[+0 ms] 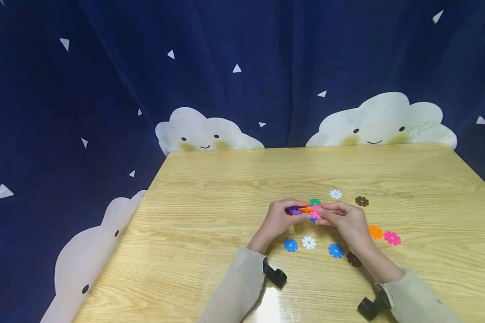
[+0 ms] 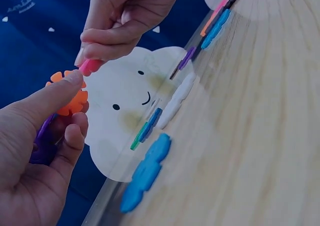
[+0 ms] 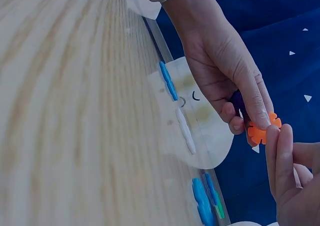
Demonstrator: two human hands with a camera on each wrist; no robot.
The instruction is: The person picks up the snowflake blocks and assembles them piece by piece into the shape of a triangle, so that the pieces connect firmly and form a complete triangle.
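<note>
Both hands meet over the table, close together. My left hand (image 1: pixel 275 220) pinches an orange notched disc (image 2: pixel 75 99) between thumb and fingers, with a purple notched disc (image 2: pixel 44 145) beside it, partly hidden in the palm. A pink notched disc (image 1: pixel 315 211) is pinched by the fingertips of my right hand (image 1: pixel 349 220). Its edge meets the orange disc's edge. In the left wrist view only a small bit of the pink disc (image 2: pixel 91 66) shows under the right fingers. From the right wrist side, the fingers cover most of the pink disc.
Loose notched discs lie on the wooden table (image 1: pixel 178 233): white (image 1: pixel 309 242), blue (image 1: pixel 290 245), another blue (image 1: pixel 335 250), brown (image 1: pixel 362 201), orange (image 1: pixel 375 232) and pink (image 1: pixel 392 238). A green disc (image 1: pixel 315 202) lies just beyond the hands. A dark blue curtain (image 1: pixel 226 36) hangs behind.
</note>
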